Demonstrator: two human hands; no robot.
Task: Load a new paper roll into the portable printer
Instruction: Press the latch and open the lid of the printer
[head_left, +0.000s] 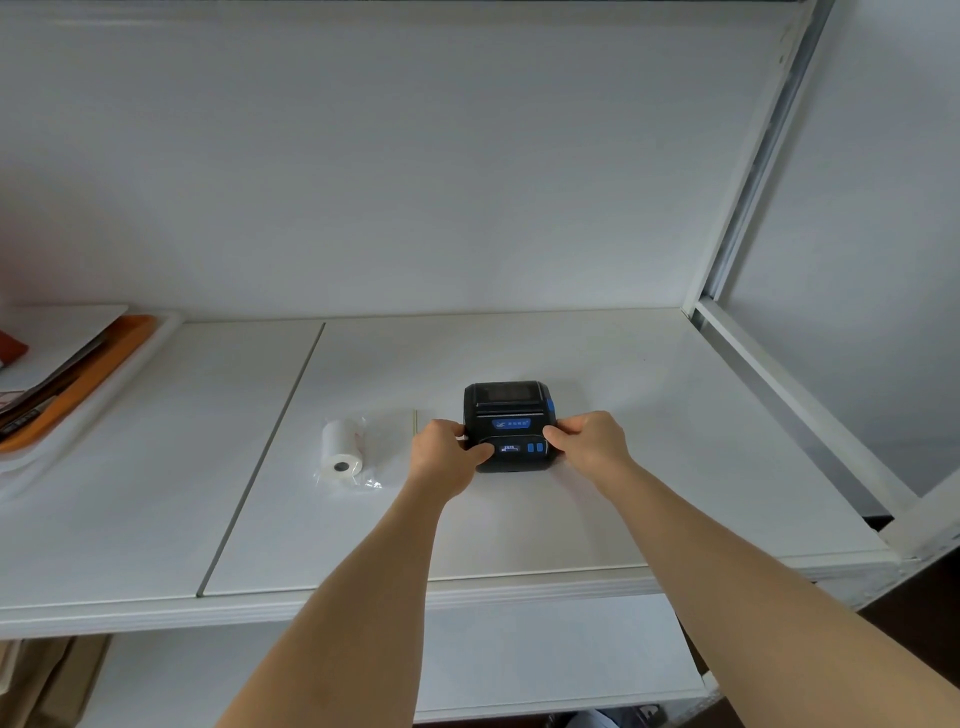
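- Small black portable printer (510, 426) with blue buttons and a blue label: flat on the white shelf surface (649, 415), right of centre, lid closed, dark window at its far end, control panel at its near end.
- Left hand (445, 455): wrapped round the printer's near left corner, thumb lying across the front panel, other fingers curled against the left side; closed on the casing.
- Right hand (589, 439): wrapped round the printer's near right corner, thumb and fingertips pressing the top and right edge beside the blue buttons; closed on the casing.
- Both bare forearms: reaching in from the lower edge of the view, converging on the printer.
- White thermal paper roll (341, 449) with a dark core hole facing the camera: lying on its side on the shelf, left of the printer and just beyond the left hand, apart from both, untouched.
- Clear crinkled plastic wrapper (382, 441): spread on the shelf round and to the right of the roll, between roll and left hand; whether the roll sits inside it or merely on it, cannot tell.
- Dark seam (265, 452) in the shelf surface: running from far to near, left of the roll.
- Orange tray (88, 374) on a white tray: far left of the shelf, holding white sheets and dark flat items, well apart from the printer.
- White metal frame post (758, 171): slanting up the right side against the white back wall.
- Lower white shelf (545, 654): visible beneath the front edge, between the forearms.
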